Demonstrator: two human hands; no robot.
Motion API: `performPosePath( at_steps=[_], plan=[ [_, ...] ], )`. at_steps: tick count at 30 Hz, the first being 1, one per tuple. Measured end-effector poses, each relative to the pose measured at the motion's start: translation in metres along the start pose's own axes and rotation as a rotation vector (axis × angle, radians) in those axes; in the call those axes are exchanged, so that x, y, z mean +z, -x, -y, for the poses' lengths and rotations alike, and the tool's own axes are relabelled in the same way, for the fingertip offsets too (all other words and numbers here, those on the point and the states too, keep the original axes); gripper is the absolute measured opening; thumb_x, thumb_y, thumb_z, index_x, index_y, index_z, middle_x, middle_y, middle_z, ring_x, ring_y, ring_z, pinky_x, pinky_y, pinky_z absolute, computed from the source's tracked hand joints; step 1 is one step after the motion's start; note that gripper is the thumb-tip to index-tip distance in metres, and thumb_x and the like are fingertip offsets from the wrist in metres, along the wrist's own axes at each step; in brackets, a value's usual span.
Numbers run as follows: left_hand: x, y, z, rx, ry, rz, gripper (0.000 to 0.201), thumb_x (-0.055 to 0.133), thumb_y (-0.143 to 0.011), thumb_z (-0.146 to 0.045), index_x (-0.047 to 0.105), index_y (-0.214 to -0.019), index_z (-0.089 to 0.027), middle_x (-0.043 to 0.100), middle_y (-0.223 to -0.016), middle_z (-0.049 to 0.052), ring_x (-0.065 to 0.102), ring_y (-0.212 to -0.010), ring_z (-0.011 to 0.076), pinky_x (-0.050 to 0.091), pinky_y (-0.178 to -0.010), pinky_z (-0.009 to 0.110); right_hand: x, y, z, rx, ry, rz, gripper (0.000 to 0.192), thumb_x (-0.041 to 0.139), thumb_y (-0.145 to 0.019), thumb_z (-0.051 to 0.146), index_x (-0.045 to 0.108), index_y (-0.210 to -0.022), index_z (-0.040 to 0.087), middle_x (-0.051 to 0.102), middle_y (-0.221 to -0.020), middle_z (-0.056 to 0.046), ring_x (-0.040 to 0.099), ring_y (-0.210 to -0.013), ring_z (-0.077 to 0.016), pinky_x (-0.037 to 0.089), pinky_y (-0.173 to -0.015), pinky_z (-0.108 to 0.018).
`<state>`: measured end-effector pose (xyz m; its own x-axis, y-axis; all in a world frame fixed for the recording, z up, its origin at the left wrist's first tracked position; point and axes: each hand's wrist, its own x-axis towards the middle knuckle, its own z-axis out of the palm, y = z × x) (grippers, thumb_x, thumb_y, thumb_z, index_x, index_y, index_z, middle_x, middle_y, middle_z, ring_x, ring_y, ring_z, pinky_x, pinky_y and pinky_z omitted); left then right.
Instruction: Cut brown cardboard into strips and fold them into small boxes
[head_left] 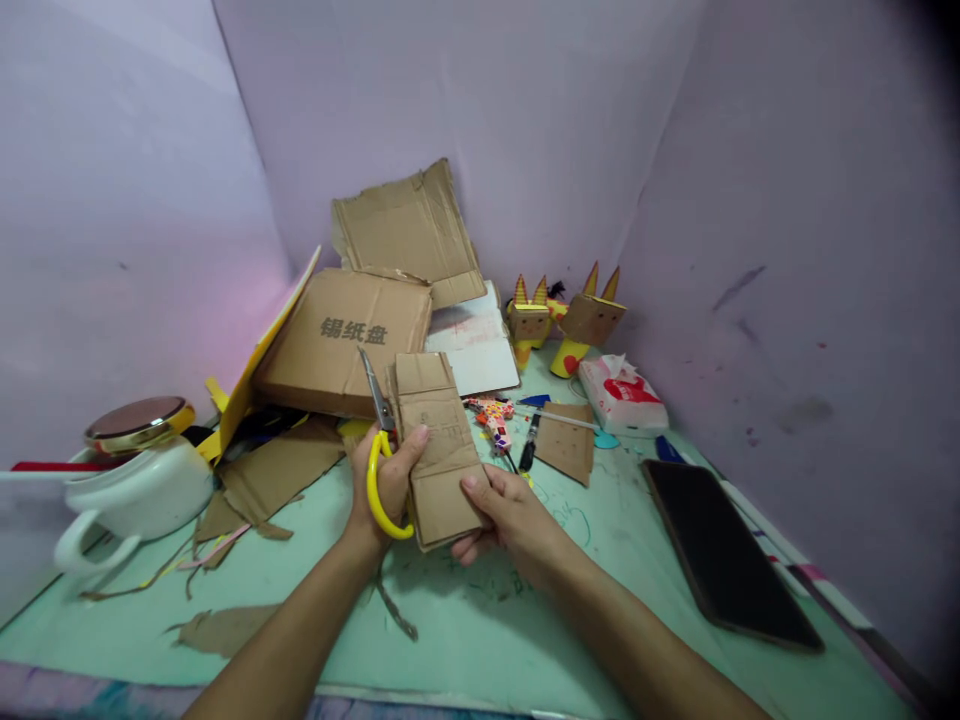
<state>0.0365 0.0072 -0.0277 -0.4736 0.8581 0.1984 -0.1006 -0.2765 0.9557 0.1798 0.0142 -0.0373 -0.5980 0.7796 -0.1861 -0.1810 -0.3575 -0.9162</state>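
both hands grip: left hand [386,480] holds yellow scissors [381,455], right hand [504,515] pinches cardboard strip [439,445].

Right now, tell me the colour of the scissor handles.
Yellow. The scissors sit in the left hand, against the cardboard piece; clearest in the head view.

The left hand [386,480] grips yellow-handled scissors [379,455], its fingers [412,445] also pressing the left edge of a folded brown cardboard strip [439,450]. The right hand [506,515] pinches the strip's lower right corner. Beneath the fingers lies the pale green counter [480,640].
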Motion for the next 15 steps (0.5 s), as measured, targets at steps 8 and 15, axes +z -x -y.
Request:
performPosePath(
  at_steps=[8, 15],
  plan=[
    [0.000, 0.003, -0.004, -0.231, 0.152, 0.180, 0.041, 0.072, -0.062, -0.036, 0.065, -0.094, -0.010, 0.071, -0.086, 0.012, 0.066, -0.076, 0.0280, 0.054, -0.061, 0.036, -0.001, -0.001, 0.001, -0.046, 0.049, -0.055, 0.048, 0.060, -0.071, 0.050, 0.051, -0.101, 0.015, 0.067, -0.068, -0.003, 0.061, -0.043, -0.0130, 0.051, -0.041, -0.022],
    [0.000, 0.006, -0.002, -0.291, 0.284, 0.135, 0.037, 0.070, -0.066, -0.032, 0.063, -0.097, -0.012, 0.072, -0.086, 0.010, 0.068, -0.074, 0.0276, 0.055, -0.065, 0.039, 0.008, 0.002, -0.003, -0.185, 0.213, -0.154, 0.034, 0.056, -0.074, 0.043, 0.054, -0.096, 0.017, 0.067, -0.085, -0.007, 0.064, -0.058, -0.0187, 0.054, -0.048, -0.032]
  ],
)
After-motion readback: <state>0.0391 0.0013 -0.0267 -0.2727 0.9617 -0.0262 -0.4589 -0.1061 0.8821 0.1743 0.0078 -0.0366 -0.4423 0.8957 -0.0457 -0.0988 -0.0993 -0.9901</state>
